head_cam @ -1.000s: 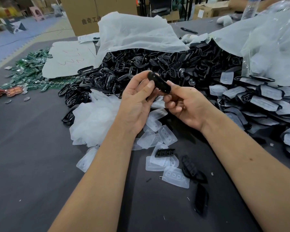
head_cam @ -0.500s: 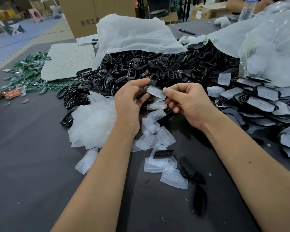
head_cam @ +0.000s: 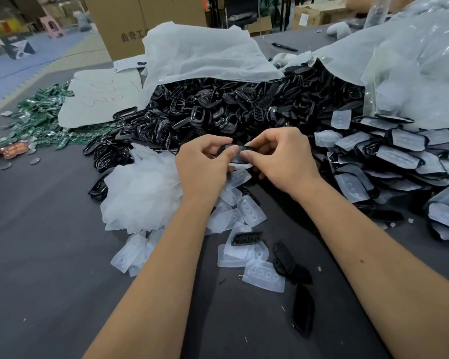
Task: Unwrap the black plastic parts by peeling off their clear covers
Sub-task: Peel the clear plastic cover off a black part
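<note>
Hands rejoined on one covered part; three bare parts nearby

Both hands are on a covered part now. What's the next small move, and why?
Probably peel: the left hand and right hand both pinch one black part above the table, its clear cover seemingly on. Pull the cover's edge away with one hand while the other holds the part.
</note>
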